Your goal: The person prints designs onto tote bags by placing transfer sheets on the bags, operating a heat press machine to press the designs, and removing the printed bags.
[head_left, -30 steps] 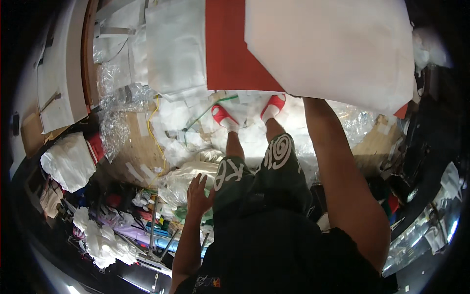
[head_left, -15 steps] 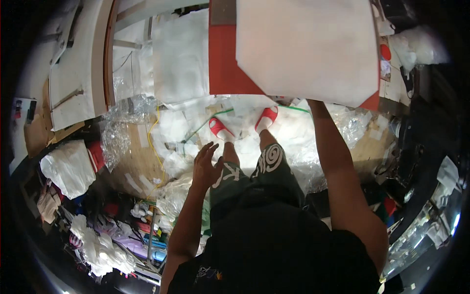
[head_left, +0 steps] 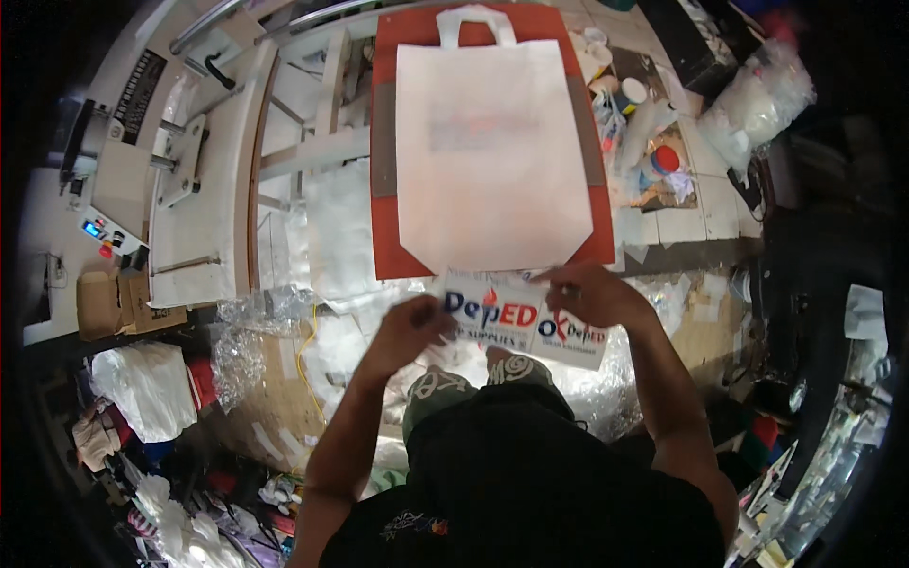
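Note:
Both hands are at a white printed sheet [head_left: 525, 317] with red and blue print, held in front of my body over the near edge of the work surface. My left hand [head_left: 409, 336] has its fingers closed on the left edge of the sheet. At the upper right edge, my right hand [head_left: 595, 298] pinches the sheet. Just beyond them, a white tote bag [head_left: 497, 199] lies flat, handles pointing away from me, with a faint mark showing near its upper middle. Under the bag is a red pad [head_left: 386, 237], showing along its sides and corners.
To the left stands a press-like machine [head_left: 194, 227] with metal rods and a small control panel [head_left: 104, 230]. An open cardboard box [head_left: 112, 303] is near it. Jars and a red-lidded tub [head_left: 660, 163] stand right of the pad. Bundled clear plastic [head_left: 762, 104] lies farther right.
My right hand has drawn back from the bag's near edge and now holds the printed sheet. My left hand, open before, has closed on it too. The view has tilted up, showing the whole bag.

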Motion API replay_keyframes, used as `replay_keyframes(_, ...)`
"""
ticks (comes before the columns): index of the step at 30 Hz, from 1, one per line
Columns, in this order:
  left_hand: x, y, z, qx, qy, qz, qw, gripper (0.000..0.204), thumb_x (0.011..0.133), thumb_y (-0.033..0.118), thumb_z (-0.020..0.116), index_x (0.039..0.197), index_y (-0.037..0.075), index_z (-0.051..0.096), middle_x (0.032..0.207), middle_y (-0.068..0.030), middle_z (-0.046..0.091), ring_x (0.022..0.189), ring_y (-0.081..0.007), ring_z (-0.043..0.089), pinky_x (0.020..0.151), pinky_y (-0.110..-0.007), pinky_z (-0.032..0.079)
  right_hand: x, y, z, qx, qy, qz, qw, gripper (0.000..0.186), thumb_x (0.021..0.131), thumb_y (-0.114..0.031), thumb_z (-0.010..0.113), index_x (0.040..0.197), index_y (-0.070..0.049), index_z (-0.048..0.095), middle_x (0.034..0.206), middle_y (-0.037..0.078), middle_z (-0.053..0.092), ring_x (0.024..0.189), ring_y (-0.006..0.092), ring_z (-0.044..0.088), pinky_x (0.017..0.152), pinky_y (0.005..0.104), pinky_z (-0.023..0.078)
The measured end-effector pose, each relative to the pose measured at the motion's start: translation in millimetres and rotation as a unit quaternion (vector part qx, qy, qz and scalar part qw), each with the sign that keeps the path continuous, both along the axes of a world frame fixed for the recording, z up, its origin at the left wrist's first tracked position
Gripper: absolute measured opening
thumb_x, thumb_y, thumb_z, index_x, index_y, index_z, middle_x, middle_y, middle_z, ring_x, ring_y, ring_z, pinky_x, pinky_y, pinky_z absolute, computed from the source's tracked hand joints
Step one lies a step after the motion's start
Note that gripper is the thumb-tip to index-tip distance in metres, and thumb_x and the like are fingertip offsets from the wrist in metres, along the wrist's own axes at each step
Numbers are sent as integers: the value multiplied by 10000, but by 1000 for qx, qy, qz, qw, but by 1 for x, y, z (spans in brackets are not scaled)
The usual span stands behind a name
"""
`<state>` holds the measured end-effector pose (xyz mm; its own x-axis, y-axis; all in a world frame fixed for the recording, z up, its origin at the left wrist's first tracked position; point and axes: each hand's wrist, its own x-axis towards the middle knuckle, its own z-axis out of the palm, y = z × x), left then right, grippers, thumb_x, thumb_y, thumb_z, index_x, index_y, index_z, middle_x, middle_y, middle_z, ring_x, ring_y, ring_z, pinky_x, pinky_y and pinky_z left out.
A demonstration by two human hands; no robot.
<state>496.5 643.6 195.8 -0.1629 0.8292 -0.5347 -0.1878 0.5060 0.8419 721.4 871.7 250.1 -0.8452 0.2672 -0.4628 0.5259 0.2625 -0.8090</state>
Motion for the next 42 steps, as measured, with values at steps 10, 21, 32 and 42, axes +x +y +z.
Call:
replay_keyframes(10,-84,172,-1,47,203,214,954,226,905,124,597,1038,-56,632,891,-124,703,690,-165,695,586,-260,561,48,98,-27,222,187,-366,884,428,844,-202,718,1219,-42,589,1139,127,621,983,229,619,834,357,507)
replay_keyframes(21,-114,215,-34,-6,330,185,926,262,898,190,584,1019,-26,671,900,-156,719,723,-219,719,668,-305,566,273,15,-252,258,-149,-388,872,476,770,-325,752,1083,13,633,1062,211,647,1019,369,609,890,434,486)
replay_keyframes(32,-154,57,60,13,555,175,813,210,855,251,636,861,44,674,819,-172,698,787,-345,682,717,-426,534,359,-37,-324,311,-261,-236,883,391,824,-366,600,700,2,645,746,229,646,712,406,616,671,497,476)
replay_keyframes(42,-348,-208,156,-211,792,220,528,487,804,145,543,1271,20,477,1276,-222,537,1112,-376,586,885,-469,510,284,-93,-287,-3,-346,-523,779,312,790,-231,572,531,-71,501,510,97,500,486,290,512,473,431,428)
